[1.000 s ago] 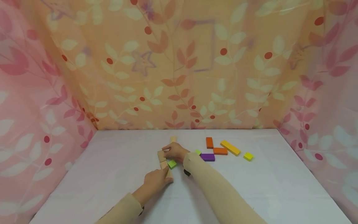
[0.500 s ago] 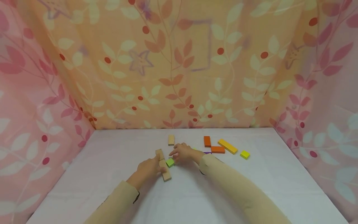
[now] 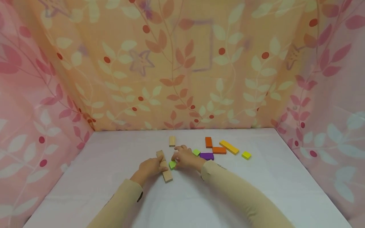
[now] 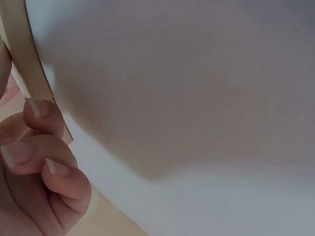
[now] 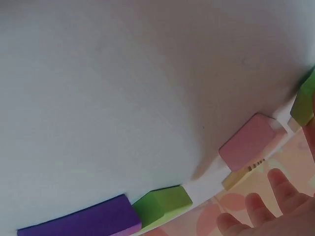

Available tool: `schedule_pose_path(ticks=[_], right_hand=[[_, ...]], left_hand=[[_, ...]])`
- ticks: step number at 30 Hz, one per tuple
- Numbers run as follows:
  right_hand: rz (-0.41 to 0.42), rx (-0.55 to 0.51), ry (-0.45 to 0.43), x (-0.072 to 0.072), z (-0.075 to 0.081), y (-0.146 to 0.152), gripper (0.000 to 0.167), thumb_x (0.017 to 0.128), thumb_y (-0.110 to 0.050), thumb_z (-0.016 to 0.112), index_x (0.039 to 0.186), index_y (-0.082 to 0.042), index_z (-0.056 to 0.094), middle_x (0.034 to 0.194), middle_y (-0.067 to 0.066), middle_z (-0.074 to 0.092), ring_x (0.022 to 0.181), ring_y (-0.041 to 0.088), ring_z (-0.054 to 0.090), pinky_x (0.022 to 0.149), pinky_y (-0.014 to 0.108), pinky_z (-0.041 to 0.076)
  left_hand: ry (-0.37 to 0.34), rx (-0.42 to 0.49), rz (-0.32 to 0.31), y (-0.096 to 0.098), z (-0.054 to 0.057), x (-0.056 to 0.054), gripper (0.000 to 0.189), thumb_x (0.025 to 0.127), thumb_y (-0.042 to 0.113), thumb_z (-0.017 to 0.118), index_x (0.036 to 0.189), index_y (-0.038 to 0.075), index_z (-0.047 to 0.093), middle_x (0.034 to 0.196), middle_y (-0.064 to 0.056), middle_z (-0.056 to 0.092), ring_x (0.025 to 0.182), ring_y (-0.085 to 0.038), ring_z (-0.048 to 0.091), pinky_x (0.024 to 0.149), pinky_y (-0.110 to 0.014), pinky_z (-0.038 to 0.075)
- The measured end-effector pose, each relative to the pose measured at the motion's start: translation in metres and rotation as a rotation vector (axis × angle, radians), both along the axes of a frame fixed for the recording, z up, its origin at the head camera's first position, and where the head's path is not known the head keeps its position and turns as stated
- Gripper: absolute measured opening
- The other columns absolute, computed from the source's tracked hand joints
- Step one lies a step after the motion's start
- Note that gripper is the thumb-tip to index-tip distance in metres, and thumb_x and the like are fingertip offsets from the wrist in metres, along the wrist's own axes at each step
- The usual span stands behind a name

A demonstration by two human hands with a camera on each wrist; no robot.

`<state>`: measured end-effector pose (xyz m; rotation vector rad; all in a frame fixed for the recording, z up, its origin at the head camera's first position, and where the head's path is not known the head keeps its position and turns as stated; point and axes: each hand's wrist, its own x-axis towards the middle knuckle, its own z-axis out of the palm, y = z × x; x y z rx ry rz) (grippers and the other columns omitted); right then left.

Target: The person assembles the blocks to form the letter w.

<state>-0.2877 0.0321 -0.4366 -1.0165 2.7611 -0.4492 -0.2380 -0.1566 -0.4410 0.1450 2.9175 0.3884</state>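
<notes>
Two plain wooden blocks lie end to end in the head view, the nearer one [image 3: 167, 176] and the farther one [image 3: 159, 153]. My left hand [image 3: 149, 167] holds them from the left with thumb and finger near their joint. In the left wrist view, curled fingers [image 4: 37, 110] touch the side of a plain wooden block [image 4: 24, 54]. Just right of the row, my right hand [image 3: 186, 158] pinches a light green block [image 3: 172, 165] on the table; its other fingers are spread. That green block [image 5: 305, 103] shows at the right wrist view's edge, partly cut off.
Beyond the hands lies a striped wooden piece [image 3: 172, 141]. Right of my right hand are another green block [image 3: 196, 152], a purple block [image 3: 206, 156], two orange blocks [image 3: 208, 142], a long yellow-orange block [image 3: 229, 147] and a small yellow block [image 3: 246, 155]. A pink block [image 5: 251, 142] appears in the right wrist view.
My right hand has left the far wooden block, drawn back to the right and come down onto the green block. My left hand has slid farther up along the wooden row.
</notes>
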Motion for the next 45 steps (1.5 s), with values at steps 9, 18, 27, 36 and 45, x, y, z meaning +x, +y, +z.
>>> schedule_pose_path(ticks=[9, 18, 27, 36, 45], right_hand=[[-0.052, -0.223, -0.036, 0.018, 0.003, 0.016, 0.027, 0.076, -0.015, 0.083, 0.099, -0.007, 0.072, 0.132, 0.020, 0.051, 0.124, 0.041, 0.041, 0.102, 0.056, 0.033], [-0.092, -0.349, -0.222, 0.051, -0.003, 0.032, 0.027, 0.074, -0.005, 0.083, 0.094, -0.004, 0.064, 0.103, 0.009, 0.059, 0.102, 0.028, 0.054, 0.093, 0.046, 0.044], [-0.045, -0.348, -0.350, 0.078, -0.010, 0.037, 0.026, 0.075, -0.005, 0.083, 0.092, -0.007, 0.063, 0.090, 0.000, 0.051, 0.085, 0.016, 0.045, 0.080, 0.031, 0.041], [-0.025, -0.296, -0.384, 0.083, -0.011, 0.033, 0.027, 0.075, -0.010, 0.084, 0.092, -0.011, 0.063, 0.081, 0.000, 0.048, 0.077, 0.013, 0.043, 0.068, 0.026, 0.036], [-0.036, -0.256, -0.388, 0.082, -0.011, 0.030, 0.026, 0.074, -0.012, 0.085, 0.089, -0.010, 0.064, 0.081, 0.000, 0.049, 0.075, 0.012, 0.044, 0.066, 0.025, 0.037]], left_hand=[[0.025, 0.004, 0.011, 0.000, 0.000, 0.004, 0.072, 0.088, 0.047, 0.068, 0.144, 0.006, 0.047, 0.125, -0.023, 0.061, 0.112, -0.041, 0.059, 0.079, -0.052, 0.049], [0.024, -0.005, -0.004, 0.000, -0.004, 0.008, 0.072, 0.087, 0.047, 0.068, 0.143, 0.006, 0.048, 0.122, -0.023, 0.062, 0.109, -0.040, 0.060, 0.078, -0.051, 0.049], [0.032, -0.002, -0.009, 0.003, 0.002, 0.015, 0.069, 0.087, 0.045, 0.069, 0.140, 0.006, 0.051, 0.117, -0.023, 0.064, 0.104, -0.041, 0.062, 0.075, -0.050, 0.049], [0.046, -0.027, -0.026, 0.003, 0.002, 0.016, 0.067, 0.086, 0.047, 0.070, 0.137, 0.007, 0.054, 0.112, -0.021, 0.067, 0.098, -0.037, 0.064, 0.071, -0.048, 0.049], [0.043, -0.012, -0.011, 0.003, 0.001, 0.019, 0.068, 0.085, 0.047, 0.071, 0.137, 0.008, 0.054, 0.113, -0.021, 0.067, 0.100, -0.038, 0.064, 0.071, -0.048, 0.049]])
